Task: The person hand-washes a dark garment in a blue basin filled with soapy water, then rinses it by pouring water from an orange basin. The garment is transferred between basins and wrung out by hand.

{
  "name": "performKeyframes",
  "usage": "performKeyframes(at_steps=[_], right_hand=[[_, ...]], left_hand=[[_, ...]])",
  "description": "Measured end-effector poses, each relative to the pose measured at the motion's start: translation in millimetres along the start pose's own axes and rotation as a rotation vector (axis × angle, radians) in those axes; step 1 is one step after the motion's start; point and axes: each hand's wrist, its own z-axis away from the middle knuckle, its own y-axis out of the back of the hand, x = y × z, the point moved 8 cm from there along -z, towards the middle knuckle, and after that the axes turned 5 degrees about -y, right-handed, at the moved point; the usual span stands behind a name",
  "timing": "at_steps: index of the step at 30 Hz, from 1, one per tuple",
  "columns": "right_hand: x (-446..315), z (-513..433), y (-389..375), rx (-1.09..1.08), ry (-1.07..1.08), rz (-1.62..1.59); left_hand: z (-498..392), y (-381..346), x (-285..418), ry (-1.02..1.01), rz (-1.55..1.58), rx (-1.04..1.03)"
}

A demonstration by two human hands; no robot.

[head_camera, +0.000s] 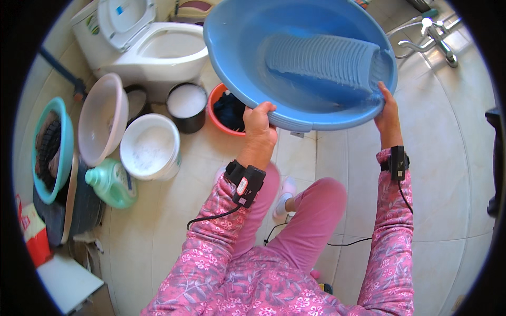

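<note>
Both hands hold a large blue plastic washbasin (241, 67) up in front of me, tilted so its inside shows. My left hand (259, 122) grips the near rim with the thumb over the edge. At the right end of the basin, my right hand (387, 110) holds the rim, its thumb on the inner side. A blue ribbed washboard (324, 59) lies inside the basin, and the surface around it looks wet. Behind the basin, partly covered by it, an orange-red basin (215, 118) holds dark cloth (229, 110).
At left stand a white bucket (152, 148) of suds, a black bucket (187, 104) with foamy contents, a pale pink basin (101, 122), a green detergent bottle (112, 183) and a turquoise basin (53, 154) with dark items. A toilet (174, 43) is beyond; a wall faucet (435, 39) is upper right.
</note>
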Motion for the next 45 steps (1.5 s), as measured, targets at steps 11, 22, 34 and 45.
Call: performKeyframes(at_steps=[11, 22, 34, 45], right_hand=[[-15, 55, -211, -0.279, 0.135, 0.530], [19, 162, -386, -0.723, 0.223, 0.722], [10, 257, -448, -0.636, 0.583, 1.150], [15, 247, -439, -0.639, 0.560, 1.263]], left_hand=[[101, 131, 112, -0.026, 0.217, 0.192], [148, 210, 114, 0.172, 0.391, 0.149], [158, 230, 103, 0.155, 0.420, 0.119], [152, 240, 90, 0.220, 0.450, 0.090]])
